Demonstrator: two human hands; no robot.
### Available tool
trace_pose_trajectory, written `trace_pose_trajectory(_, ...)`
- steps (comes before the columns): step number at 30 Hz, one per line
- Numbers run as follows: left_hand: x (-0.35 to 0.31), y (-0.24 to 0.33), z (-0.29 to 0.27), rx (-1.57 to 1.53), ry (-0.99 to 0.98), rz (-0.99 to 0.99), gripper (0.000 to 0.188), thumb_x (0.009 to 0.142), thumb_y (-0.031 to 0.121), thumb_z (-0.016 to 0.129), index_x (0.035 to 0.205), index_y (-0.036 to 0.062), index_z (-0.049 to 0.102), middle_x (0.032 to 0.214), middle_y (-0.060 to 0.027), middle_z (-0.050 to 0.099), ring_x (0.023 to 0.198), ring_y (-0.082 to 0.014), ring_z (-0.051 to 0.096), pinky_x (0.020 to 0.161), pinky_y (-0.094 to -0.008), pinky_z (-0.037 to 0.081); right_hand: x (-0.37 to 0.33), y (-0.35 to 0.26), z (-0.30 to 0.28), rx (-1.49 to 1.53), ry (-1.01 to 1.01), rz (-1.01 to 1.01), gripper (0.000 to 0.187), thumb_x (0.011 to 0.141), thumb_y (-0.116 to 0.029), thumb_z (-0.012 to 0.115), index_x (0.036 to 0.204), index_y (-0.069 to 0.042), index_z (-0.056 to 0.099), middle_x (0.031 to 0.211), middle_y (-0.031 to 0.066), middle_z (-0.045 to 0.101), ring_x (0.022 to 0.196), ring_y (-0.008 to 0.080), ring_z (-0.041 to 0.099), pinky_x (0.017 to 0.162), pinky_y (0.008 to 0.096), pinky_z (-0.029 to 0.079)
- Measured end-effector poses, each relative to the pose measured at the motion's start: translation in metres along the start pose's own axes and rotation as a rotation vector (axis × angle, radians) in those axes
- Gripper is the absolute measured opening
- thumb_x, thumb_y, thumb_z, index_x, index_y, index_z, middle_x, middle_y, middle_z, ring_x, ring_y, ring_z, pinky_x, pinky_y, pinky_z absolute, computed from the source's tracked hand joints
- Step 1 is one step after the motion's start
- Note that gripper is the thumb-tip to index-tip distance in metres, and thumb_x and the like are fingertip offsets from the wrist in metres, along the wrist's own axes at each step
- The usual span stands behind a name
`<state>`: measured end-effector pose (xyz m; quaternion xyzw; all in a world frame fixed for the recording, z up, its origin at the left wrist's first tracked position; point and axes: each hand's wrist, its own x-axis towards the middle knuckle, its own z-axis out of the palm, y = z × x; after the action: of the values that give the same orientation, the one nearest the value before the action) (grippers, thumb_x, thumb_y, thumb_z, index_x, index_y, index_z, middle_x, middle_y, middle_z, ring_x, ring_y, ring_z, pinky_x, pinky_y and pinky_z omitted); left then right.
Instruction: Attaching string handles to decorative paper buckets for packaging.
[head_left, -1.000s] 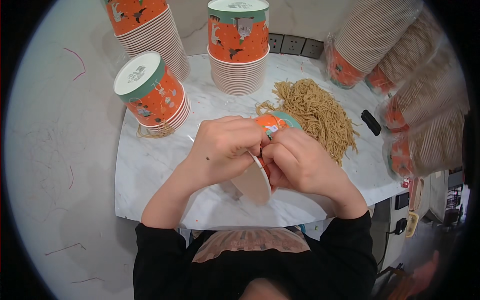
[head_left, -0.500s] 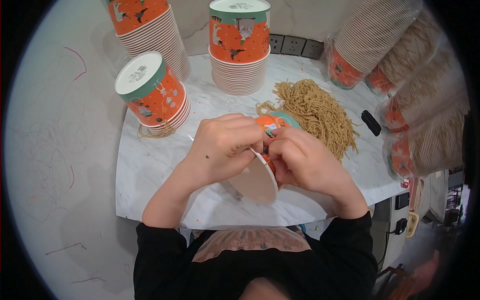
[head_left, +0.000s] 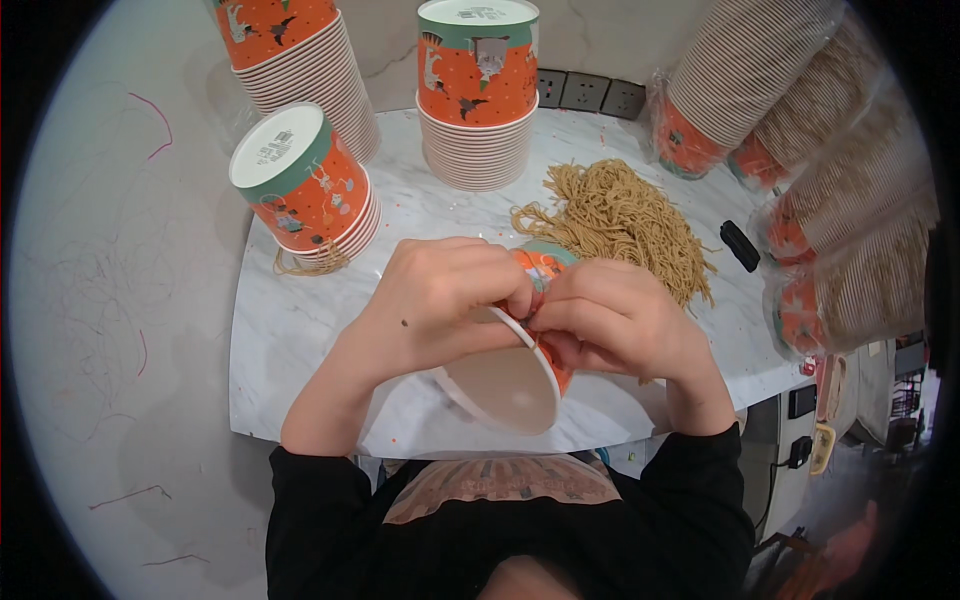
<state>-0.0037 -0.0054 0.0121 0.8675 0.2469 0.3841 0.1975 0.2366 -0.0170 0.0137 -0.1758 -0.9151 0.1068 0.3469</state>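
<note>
A paper bucket [head_left: 505,390], white inside and orange and green outside, lies tilted with its mouth toward me. My left hand [head_left: 435,305] grips its rim, the thumb inside and the fingers over the outer wall. Close against those fingertips, my right hand [head_left: 620,318] is closed in a pinch at the bucket's outer side, just beyond the rim. Whatever sits between the right fingertips is hidden. Right behind the bucket lies a loose heap of tan cords [head_left: 635,225].
Upside-down bucket stacks stand at the back left [head_left: 310,185], far left [head_left: 290,60] and back middle [head_left: 478,100]. Plastic-wrapped stacks [head_left: 745,75] line the right side, near a small black object [head_left: 740,246]. Wall sockets [head_left: 583,92] sit behind the marbled table [head_left: 300,350].
The bucket has turned so that more of its inside shows, and its mouth has dropped slightly. My left fingers have shifted along the rim; my right hand stays pinched close by, a little lower.
</note>
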Motion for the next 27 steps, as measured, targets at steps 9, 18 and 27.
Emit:
trace_pose_trajectory(9,-0.001,0.003,0.000,-0.153,-0.098,0.011,0.025,0.061,0.008,0.085,0.073,0.0071,0.063,0.075,-0.0055,0.072,0.070,-0.0246,0.072,0.066,-0.0322,0.055,0.001,-0.003,0.001,0.086,0.043,-0.094,0.025,0.073,-0.007,0.076,0.095,-0.007,0.065,0.081,0.0056,0.059,0.067,0.0255,0.062,0.057,0.0343,0.051)
trace_pose_trajectory(18,-0.003,-0.001,0.000,-0.195,-0.054,0.029,0.025,0.068,0.015,0.085,0.075,0.0083,0.062,0.069,-0.0027,0.064,0.065,-0.0258,0.064,0.058,-0.0349,0.047,0.000,-0.004,-0.001,0.308,-0.083,0.144,0.017,0.080,-0.005,0.072,0.094,-0.006,0.062,0.087,0.0066,0.061,0.075,0.0268,0.064,0.064,0.0356,0.052)
trace_pose_trajectory(27,0.006,0.005,-0.014,-0.413,-0.051,-0.203,0.024,0.068,-0.001,0.080,0.092,0.0017,0.077,0.082,-0.0071,0.073,0.078,-0.0170,0.069,0.072,-0.0295,0.051,-0.012,0.018,0.023,1.176,0.053,0.502,0.008,0.103,-0.011,0.057,0.107,-0.005,0.054,0.106,0.0021,0.060,0.101,0.0104,0.058,0.091,0.0297,0.048)
